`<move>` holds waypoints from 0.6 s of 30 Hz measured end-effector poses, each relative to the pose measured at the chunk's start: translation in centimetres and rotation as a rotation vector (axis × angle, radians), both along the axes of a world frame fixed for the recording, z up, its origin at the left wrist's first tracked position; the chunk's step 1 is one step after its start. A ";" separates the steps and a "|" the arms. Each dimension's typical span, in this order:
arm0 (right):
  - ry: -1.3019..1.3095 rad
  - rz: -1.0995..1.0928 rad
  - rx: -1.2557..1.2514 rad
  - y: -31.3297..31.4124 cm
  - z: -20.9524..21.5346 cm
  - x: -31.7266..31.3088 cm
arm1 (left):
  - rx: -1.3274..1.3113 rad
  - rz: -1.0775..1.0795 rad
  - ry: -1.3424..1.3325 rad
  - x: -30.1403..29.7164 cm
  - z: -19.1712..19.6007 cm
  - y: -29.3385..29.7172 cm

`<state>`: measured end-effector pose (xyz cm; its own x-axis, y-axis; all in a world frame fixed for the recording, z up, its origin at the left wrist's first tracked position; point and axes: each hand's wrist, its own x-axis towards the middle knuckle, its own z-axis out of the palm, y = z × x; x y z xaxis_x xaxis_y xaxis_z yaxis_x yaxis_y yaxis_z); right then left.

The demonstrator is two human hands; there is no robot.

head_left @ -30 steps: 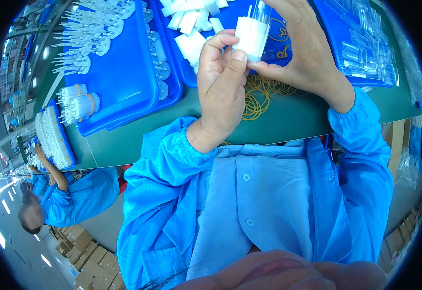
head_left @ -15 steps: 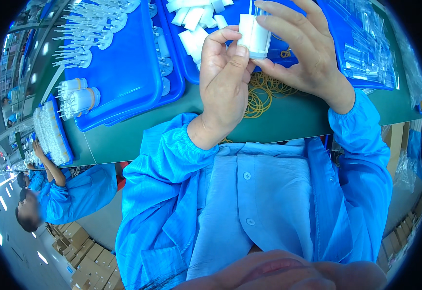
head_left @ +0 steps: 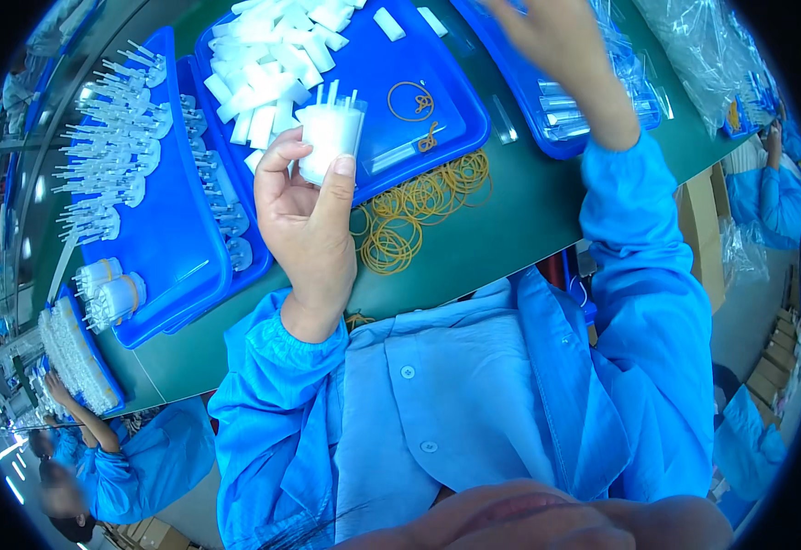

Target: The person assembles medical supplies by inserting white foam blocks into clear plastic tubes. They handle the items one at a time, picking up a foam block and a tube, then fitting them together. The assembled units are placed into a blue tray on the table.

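My left hand [head_left: 313,211] is closed around an upright white foam block [head_left: 327,128]. Clear plastic strips line the block's side, and thin white rods stick up from its top. My right hand [head_left: 556,46], away to the upper right, is blurred and partly cut off by the top edge; the finger parts in view are spread, and I see nothing in them. Beneath it, a blue tray [head_left: 561,145] holds many clear plastic strips [head_left: 570,105]. Yellow rubber bands [head_left: 400,229] lie on the green table just right of my left hand.
Behind my left hand, a blue tray [head_left: 469,115] contains white foam pieces [head_left: 254,69]. Further left, another tray [head_left: 157,247] carries white discs with rods [head_left: 116,147] and banded bundles [head_left: 111,293]. A co-worker [head_left: 148,463] sits at far left. Clear plastic bags [head_left: 684,46] lie at upper right.
The view has shifted, so trays and table appear further left and lower. My right hand has left the foam block and moved over the strip tray; my left hand still holds the block.
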<state>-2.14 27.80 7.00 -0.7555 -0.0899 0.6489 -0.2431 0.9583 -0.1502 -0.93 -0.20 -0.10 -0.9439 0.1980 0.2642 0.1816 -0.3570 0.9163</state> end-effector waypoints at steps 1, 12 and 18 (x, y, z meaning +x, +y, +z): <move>-0.145 -0.203 0.055 2.7 -1.0 -0.3 | -0.051 -0.002 0.061 -0.1 0.1 -0.1; -0.455 0.002 -0.768 4.4 -1.3 -0.4 | 0.068 -0.028 -0.050 -1.1 -0.1 -0.3; -0.446 0.640 -1.198 -0.9 -2.8 0.7 | 0.107 -0.105 -0.031 -0.9 0.6 -0.5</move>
<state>-1.43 26.88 4.21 -0.9521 -0.0643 0.2989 -0.2958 -0.0542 -0.9537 -1.83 -0.65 0.53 -0.9277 0.2678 0.2599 0.1102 -0.4688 0.8764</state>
